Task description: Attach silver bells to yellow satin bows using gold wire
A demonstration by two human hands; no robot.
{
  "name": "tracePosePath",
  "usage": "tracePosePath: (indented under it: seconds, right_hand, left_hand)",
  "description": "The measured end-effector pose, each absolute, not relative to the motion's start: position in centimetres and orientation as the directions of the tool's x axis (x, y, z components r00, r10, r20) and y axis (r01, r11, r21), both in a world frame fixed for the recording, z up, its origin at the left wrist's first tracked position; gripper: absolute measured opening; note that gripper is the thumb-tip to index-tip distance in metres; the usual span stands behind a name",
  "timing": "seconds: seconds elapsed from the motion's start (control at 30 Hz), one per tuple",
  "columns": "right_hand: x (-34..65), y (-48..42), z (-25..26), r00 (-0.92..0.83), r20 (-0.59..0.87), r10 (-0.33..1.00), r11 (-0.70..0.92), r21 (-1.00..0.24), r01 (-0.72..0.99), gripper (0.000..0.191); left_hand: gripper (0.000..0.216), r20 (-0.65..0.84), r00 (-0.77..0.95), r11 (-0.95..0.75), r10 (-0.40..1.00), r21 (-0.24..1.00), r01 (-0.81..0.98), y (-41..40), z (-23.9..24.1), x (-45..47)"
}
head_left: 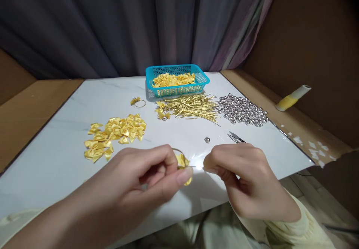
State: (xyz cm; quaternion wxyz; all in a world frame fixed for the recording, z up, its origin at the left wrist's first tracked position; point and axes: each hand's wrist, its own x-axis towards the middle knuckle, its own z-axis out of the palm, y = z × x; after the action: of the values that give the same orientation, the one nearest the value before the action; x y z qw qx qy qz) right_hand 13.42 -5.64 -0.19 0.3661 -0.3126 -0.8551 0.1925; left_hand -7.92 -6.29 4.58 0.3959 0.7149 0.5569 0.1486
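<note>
Near the table's front edge, my left hand pinches a yellow ribbon bow between thumb and forefinger, together with a gold wire ring that curves above the fingertips. A thin wire end pokes out to the right past the thumb. Across a small gap, my right hand is closed in a pinch, and a short sliver of thin wire shows at its fingertips. Bright glare lies between the hands, so I cannot tell whether both hold the same wire. One silver heart-shaped bead lies just beyond them.
Loose yellow bows lie at left, by a finished-looking bow ring. A blue basket of yellow bows stands behind gold wires. Silver beads are piled at right; small scissors lie beyond my right hand.
</note>
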Motion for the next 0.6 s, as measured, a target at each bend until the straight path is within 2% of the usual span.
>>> tracePosePath:
  seconds: [0.07, 0.17, 0.23, 0.33, 0.43, 0.5, 0.6]
  right_hand:
    - [13.2, -6.1, -0.2, -0.535, 0.479, 0.696, 0.709, -0.576, 0.407, 0.025]
    - [12.8, -7.1, -0.1, -0.526, 0.452, 0.72, 0.685, -0.584, 0.436, 0.025]
    - [12.5, -7.7, -0.1, -0.495, 0.429, 0.756, 0.649, -0.591, 0.479, 0.027]
    - [12.4, -8.6, -0.2, -0.447, 0.398, 0.801, 0.597, -0.587, 0.547, 0.026]
    - [12.3, -9.3, -0.5, -0.413, 0.402, 0.817, 0.577, -0.573, 0.582, 0.024]
    - [12.1, -9.6, -0.7, -0.376, 0.419, 0.827, 0.562, -0.575, 0.594, 0.024]
    - [11.8, -10.0, -0.9, -0.337, 0.446, 0.829, 0.553, -0.569, 0.608, 0.024]
  left_hand:
    - [0.044, -0.261, 0.371, -0.101, 0.891, 0.682, 0.724, -6.5, 4.1, -7.8]
    - [0.042, -0.226, 0.466, -0.236, 0.856, 0.631, 0.739, -6.5, 3.4, -7.8]
    - [0.042, -0.235, 0.45, -0.227, 0.862, 0.615, 0.755, -6.4, 3.4, -7.8]
    - [0.043, -0.343, 0.35, -0.062, 0.872, 0.632, 0.772, -6.5, 4.1, -7.7]
    - [0.044, -0.562, 0.305, 0.201, 0.769, 0.666, 0.719, -6.3, 5.2, -7.7]
    - [0.045, -0.674, 0.352, 0.349, 0.65, 0.676, 0.649, -6.0, 5.6, -7.9]
    - [0.049, -0.705, 0.474, 0.449, 0.528, 0.705, 0.549, -5.3, 5.4, -8.3]
